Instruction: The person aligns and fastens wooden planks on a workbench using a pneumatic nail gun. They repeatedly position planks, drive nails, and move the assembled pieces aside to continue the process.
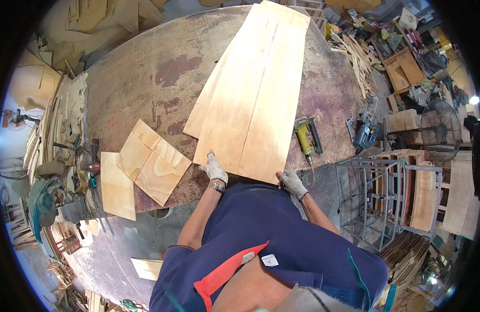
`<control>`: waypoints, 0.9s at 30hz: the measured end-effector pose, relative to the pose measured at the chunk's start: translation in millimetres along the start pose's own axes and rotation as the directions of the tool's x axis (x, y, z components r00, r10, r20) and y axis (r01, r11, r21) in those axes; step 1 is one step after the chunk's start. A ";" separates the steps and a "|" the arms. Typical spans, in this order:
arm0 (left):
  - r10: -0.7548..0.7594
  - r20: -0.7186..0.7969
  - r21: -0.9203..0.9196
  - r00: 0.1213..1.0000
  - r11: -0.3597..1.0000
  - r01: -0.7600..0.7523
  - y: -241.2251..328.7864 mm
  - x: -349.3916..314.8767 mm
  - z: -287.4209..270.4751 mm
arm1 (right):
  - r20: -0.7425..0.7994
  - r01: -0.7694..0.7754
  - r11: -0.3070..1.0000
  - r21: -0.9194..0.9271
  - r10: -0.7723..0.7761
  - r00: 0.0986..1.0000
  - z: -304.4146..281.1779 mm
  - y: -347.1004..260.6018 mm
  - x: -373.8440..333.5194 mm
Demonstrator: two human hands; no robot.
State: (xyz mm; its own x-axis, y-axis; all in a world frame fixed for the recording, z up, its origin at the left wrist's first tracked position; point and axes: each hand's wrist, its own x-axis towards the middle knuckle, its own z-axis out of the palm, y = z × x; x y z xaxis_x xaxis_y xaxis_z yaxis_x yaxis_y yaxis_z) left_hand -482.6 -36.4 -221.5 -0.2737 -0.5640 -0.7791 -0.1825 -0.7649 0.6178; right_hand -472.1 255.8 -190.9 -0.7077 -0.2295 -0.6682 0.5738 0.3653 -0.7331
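Observation:
A long pale wooden panel [255,109] stretches away from me over the workbench, with a dark seam down its length. My left hand [215,169], in a whitish work glove, is closed on its near left corner, thumb on top. At the near right corner my right hand [293,183], gloved alike, grips the edge; its fingers below the panel are hidden. Partly under the long panel lies another board [199,120], showing along the left side. Two smaller wooden panels [156,161] [118,190] overlap at the bench's left front.
A yellow-green nail gun [304,136] with a hose lies right of the panel on the workbench [131,83]. Further right sits a blue power tool [365,136]. A metal frame rack [370,195] and a fan [438,130] stand to the right. Wood strips [45,130] are stacked at left.

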 end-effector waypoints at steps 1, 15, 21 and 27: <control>0.032 -0.004 0.034 0.999 0.999 -0.032 -0.3 -2.5 2.9 | -0.020 -0.002 0.997 0.079 0.004 1.000 0.3 8.1 8.5; 0.153 0.652 0.552 0.742 0.576 -0.603 112.1 14.6 108.6 | -0.285 0.324 0.871 0.370 -0.226 0.931 -56.6 -92.0 133.8; 0.458 0.381 0.685 0.803 0.443 -0.578 85.5 64.8 -13.2 | -0.033 0.130 0.829 -0.544 -0.175 0.984 -35.3 -90.8 132.1; 0.780 -0.297 0.953 0.551 0.275 0.124 106.3 98.7 -216.4 | 0.213 0.186 0.916 -0.355 -0.115 0.970 21.1 -59.0 108.6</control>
State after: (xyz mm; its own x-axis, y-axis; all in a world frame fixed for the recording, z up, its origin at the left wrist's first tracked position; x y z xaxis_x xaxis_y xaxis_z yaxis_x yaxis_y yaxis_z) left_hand -324.7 -240.8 -255.8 -0.0127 -0.9997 0.0213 -0.9844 0.0163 0.1749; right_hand -574.0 190.3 -222.8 -0.6645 -0.4568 -0.5915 0.2473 0.6125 -0.7508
